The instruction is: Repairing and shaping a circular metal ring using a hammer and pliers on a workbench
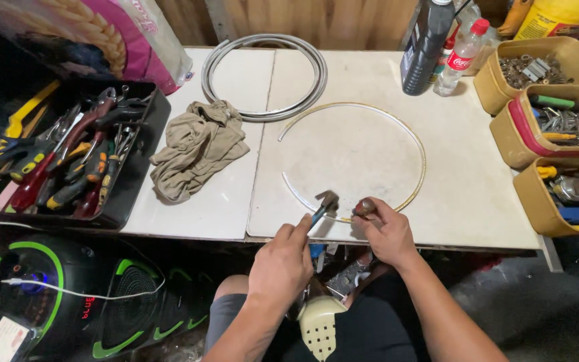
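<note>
At the near table edge, the left hand grips a small hammer, fingers closed on its handle. The right hand clamps a brown-handled tool upright against the thin metal ring, bracing it flat. Open tabletop lies inside the ring; bins crowd the right side.

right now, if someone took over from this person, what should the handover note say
Left hand: gripping a small hammer, its head over the thin metal ring at the table's near edge.
Right hand: holding a brown-tipped tool against the same stretch of ring.
The ring lies flat on the white table, open with a gap at its upper left.
A coiled grey hose and a beige rag sit behind it, a tool tray to the left.
Done: ring laid out. Left: cannot tell beyond the working at this spot.
</note>
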